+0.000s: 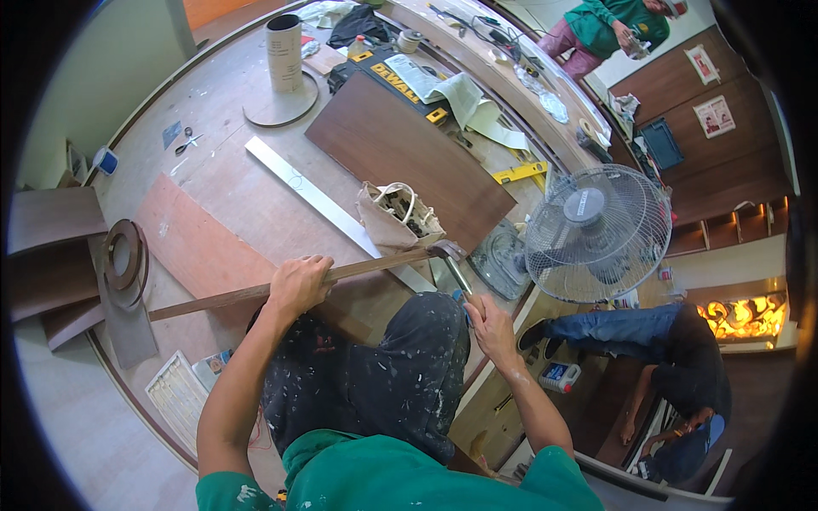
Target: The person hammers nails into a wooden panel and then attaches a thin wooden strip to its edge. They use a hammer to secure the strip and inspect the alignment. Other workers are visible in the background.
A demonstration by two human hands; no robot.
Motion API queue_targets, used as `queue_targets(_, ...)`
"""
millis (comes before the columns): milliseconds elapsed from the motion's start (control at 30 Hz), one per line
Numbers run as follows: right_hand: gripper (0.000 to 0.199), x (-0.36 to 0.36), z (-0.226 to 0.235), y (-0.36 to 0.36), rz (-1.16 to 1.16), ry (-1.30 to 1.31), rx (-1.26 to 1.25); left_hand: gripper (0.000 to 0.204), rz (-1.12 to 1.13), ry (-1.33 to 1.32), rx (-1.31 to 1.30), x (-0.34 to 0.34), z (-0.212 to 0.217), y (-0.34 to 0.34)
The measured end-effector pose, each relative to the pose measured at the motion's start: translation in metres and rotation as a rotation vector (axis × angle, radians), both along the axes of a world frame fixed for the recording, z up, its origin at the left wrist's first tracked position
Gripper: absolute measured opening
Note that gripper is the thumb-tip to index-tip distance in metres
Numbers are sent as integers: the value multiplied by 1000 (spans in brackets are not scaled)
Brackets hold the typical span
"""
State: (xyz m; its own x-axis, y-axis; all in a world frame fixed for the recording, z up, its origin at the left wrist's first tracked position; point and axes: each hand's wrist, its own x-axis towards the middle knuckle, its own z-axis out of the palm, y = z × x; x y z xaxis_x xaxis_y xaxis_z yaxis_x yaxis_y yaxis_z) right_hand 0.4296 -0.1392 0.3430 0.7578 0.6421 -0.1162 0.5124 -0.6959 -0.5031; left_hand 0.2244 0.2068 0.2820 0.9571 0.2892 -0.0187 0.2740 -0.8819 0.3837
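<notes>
My left hand [300,285] is closed around a long, thin wooden strip [217,299], which runs across above my knees. In my right hand [492,327] is a claw hammer [457,274] with a shiny metal shaft, gripped low on the handle. Its head lies at the strip's right end and seems to touch it. Just beyond that end stands a cream cloth bag [385,223] with handles, holding small dark items I cannot make out. A broad dark brown board [409,153] lies behind the bag, and a white strip [298,189] slants beside it.
A standing fan [596,230] is close on my right. Further right, a person [690,375] bends over; another person [609,30] is at the far right. Scissors [187,143], a cardboard tube [284,55], a yellow level [520,173] and round wooden rings [125,260] lie around.
</notes>
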Motion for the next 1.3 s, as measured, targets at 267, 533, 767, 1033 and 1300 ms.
queue_targets(267, 37, 6, -6, -14, -151, 40, 57, 27, 21, -29, 0, 0, -3, 2)
queue_targets(533, 37, 8, 3, -9, -88, 85, 82, 38, 9, 8, -9, 0, -6, 2)
queue_targets(767, 34, 6, 9, 6, 72, -9, 4, 40, 9, 17, -1, 0, -8, 2)
queue_targets(1033, 33, 20, 17, 15, 222, 14, -11, 25, 15, -38, 23, 2, -5, 3)
queue_targets(1300, 31, 34, 27, 38, 364, 47, -62, 24, 23, -49, 8, -1, -3, 1)
